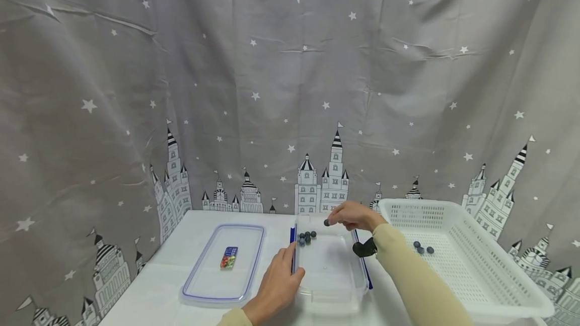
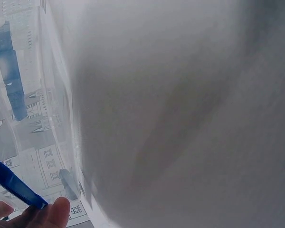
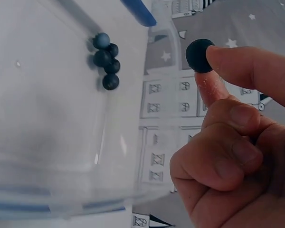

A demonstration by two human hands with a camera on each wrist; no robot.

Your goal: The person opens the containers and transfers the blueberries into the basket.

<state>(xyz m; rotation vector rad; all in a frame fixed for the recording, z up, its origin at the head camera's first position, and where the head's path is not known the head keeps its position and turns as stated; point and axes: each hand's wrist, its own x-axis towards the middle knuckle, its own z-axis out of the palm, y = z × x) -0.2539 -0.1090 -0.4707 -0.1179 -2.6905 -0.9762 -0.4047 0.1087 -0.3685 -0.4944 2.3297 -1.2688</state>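
Note:
My right hand (image 1: 355, 215) pinches a blueberry (image 3: 199, 55) between thumb and index finger, its other fingers curled in toward the palm. The berry hangs over the far part of a clear plastic container (image 1: 331, 270) with blue side latches. Several more blueberries (image 3: 103, 58) lie in a cluster on the container floor, toward its far left corner in the head view. My left hand (image 1: 280, 275) grips the container's left side, fingers at the blue latch (image 2: 16, 187) and thumb by the rim. Only its fingertips show in the left wrist view.
A white slotted basket (image 1: 491, 265) stands on the right, holding three blueberries (image 1: 420, 249). On the left lies a clear lid (image 1: 204, 265) with a blue seal and a colourful label (image 1: 229, 258). Behind the white table (image 1: 149, 275) hangs a grey castle-print curtain (image 1: 272, 74).

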